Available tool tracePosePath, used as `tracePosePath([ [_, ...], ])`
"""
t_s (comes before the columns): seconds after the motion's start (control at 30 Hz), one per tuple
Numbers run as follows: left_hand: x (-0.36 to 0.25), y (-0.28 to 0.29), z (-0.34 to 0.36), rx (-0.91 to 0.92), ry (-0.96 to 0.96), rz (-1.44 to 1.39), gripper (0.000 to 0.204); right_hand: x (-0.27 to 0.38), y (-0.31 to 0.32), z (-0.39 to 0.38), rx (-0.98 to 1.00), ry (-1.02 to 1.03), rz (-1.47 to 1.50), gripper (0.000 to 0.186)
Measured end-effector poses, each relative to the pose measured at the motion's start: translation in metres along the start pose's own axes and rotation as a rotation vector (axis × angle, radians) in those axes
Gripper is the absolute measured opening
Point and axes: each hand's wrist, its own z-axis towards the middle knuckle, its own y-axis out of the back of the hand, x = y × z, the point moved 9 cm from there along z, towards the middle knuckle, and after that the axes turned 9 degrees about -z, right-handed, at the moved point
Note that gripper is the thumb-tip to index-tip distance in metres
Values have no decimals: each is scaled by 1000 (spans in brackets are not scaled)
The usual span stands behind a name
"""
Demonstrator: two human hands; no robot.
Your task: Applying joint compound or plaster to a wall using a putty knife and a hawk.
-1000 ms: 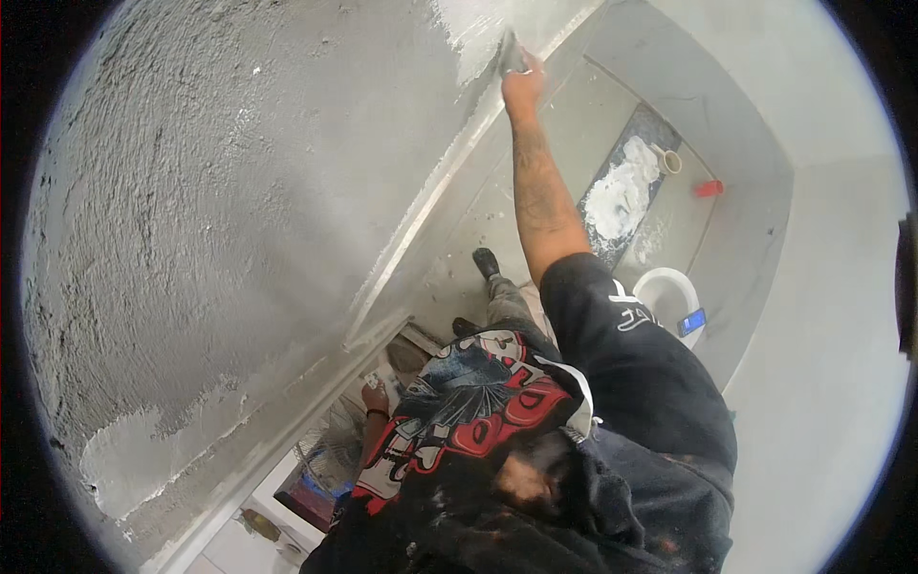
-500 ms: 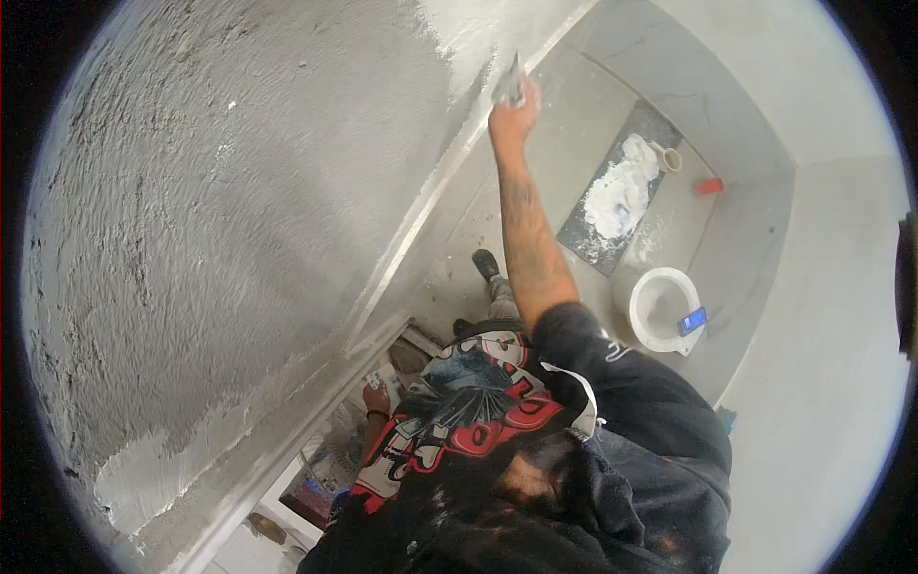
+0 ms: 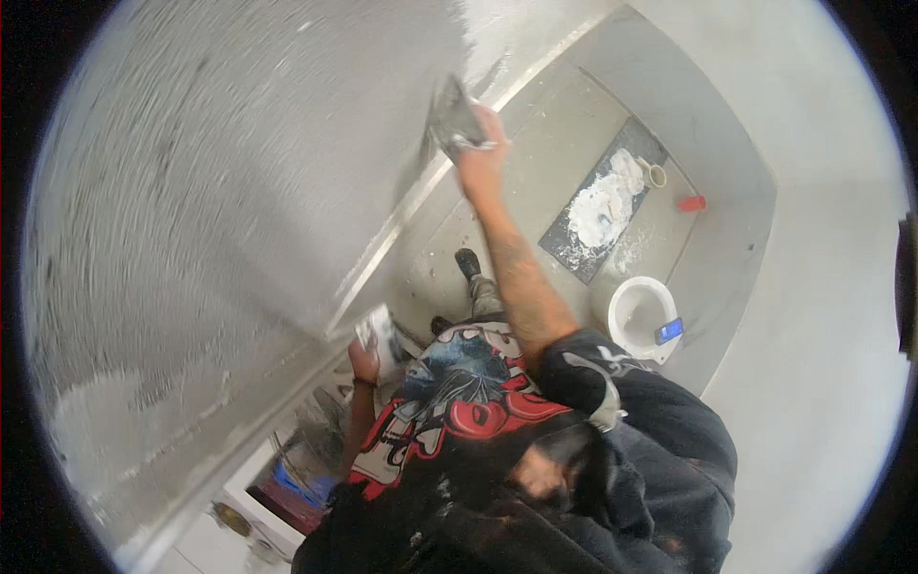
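Observation:
My right hand (image 3: 478, 153) is shut on a metal trowel (image 3: 452, 120), blurred, held at the grey plastered wall (image 3: 249, 163) near a pale straight edge strip (image 3: 378, 253). Lighter, smoother coating shows at the top of the wall. My left hand (image 3: 363, 357), lower down beside my body, grips a light rectangular blade or board (image 3: 384, 341) with white material on it; its exact kind I cannot tell.
On the floor (image 3: 531, 191) lie a dark slab (image 3: 564, 239) with white paste or powder (image 3: 598, 215), a beige round container (image 3: 656, 175) and a red cup (image 3: 691, 204). A phone (image 3: 669, 330) rests on a white round bowl (image 3: 626, 297). Cluttered items (image 3: 296, 478) sit at lower left.
My right hand and trowel have moved left and down along the wall. My left hand has risen, bringing its light tool further into sight.

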Motion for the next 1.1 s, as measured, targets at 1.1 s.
tracePosePath([
  [1.1, -339, -28, 87, -148, 131, -1388, 10, -83, 0, -58, 909, 156, -419, 52],
])
